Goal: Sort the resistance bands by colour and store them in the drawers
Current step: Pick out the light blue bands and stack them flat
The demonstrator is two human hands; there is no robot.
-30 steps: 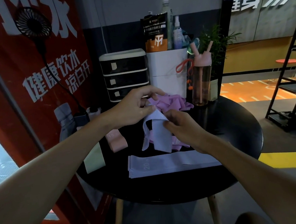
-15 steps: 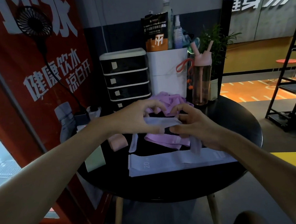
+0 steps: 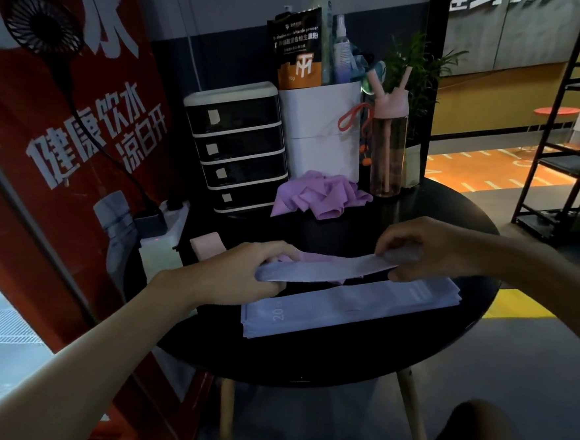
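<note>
A pale lilac band [image 3: 323,269] is held stretched just above the tabletop [image 3: 325,354], pinched in the grip of the left hand [image 3: 237,275] at 9 o'clock and of the right hand [image 3: 434,247] at 3. A stack of pale bands [image 3: 349,305] is laid at 6 o'clock, and the drawers [image 3: 239,147] are set at 11.

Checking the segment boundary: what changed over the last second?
The left hand and right hand brought the pale band off the purple pile toward the person and pulled it out flat, each pinching one end, just above the flat stack. Pile, stack and drawers stayed put.
</note>
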